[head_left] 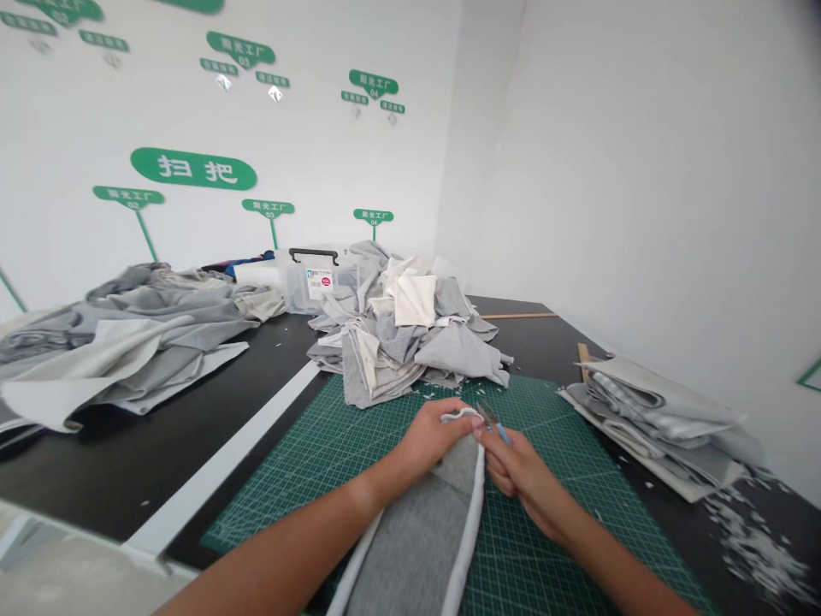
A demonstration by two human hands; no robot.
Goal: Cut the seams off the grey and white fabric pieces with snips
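A long piece of grey fabric [427, 522] with white edging runs toward me over the green cutting mat [288, 479]. Its far end is pinched in my left hand [436, 436], the thumb lying along the edge. Held in my right hand [519, 475] are small blue-handled thread snips [502, 434], their metal blades pointing away from me. My right thumb and forefinger meet the fabric's edge beside the left thumb. Fingers cover most of the snips' handle, so how far the blades are apart is hard to see.
A heap of grey and cream cloth pieces [410, 334] lies beyond the mat, before a clear plastic box [295, 287]. More cloth [147, 342] spreads at left. At right sit stacked fabric [647, 428] and white scraps [757, 547]. A wooden strip [583, 359] lies behind that stack.
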